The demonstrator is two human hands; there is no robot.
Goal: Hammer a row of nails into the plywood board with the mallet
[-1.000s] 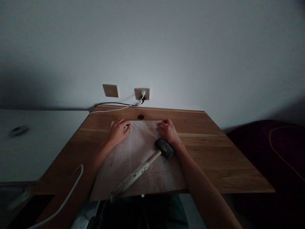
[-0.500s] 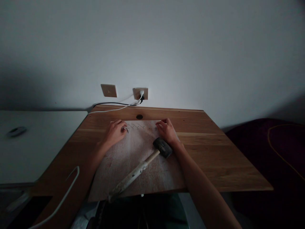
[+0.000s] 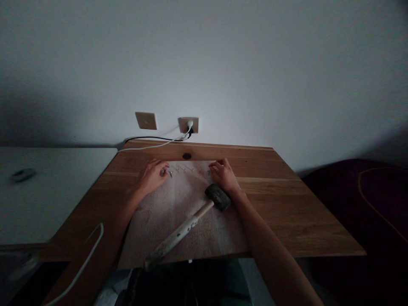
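One wooden bench [image 3: 280,208] carries one pale board [image 3: 159,221], on which one rubber mallet [image 3: 191,225] lies, its head just below the right hand [image 3: 224,175]. About six small nails [image 3: 192,169] are set in a row near the board's far edge; no writing is legible. The left hand [image 3: 152,176] has a narrow grip against the leftmost nail, though a hold cannot be confirmed; the right grip is loosely cupped on the board beside the last nail.

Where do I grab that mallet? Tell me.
Grip the wooden handle of the rubber mallet toward its lower end, coming from above on the near side: the shaft lies slanted across the board toward you, its end at the board's near edge, the head by the right hand.
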